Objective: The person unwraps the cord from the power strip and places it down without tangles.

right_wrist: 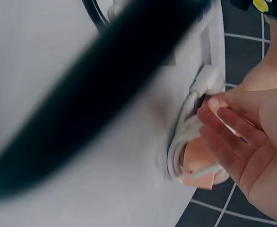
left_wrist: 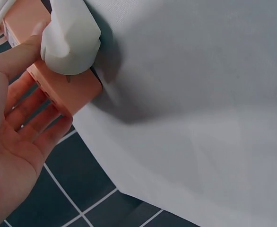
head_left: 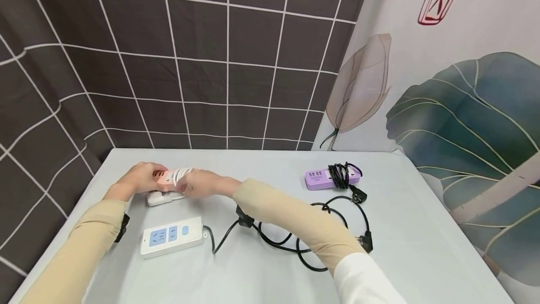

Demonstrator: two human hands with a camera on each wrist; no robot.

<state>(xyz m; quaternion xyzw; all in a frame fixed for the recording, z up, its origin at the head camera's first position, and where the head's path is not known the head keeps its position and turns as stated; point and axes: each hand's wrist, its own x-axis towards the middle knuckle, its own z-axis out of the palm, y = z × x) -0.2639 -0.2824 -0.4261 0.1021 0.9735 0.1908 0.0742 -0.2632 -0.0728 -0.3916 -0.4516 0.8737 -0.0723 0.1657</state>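
At the table's (head_left: 422,247) far left, our left hand (head_left: 137,178) clamps thumb and fingers round the pink power strip (head_left: 167,178). Our right hand (head_left: 203,184) meets its coiled white cord (head_left: 182,173); whether those fingers pinch, we cannot tell. We seem to be managing the coil; next probably calls for steadying the strip and guiding the white plug (head_left: 157,198) alongside.

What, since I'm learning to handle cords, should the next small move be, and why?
Probably bring the right hand to the white plug: it sits beside the pink strip, the white cord is looped around that strip, and the left hand grips the strip's end, which should steady it.
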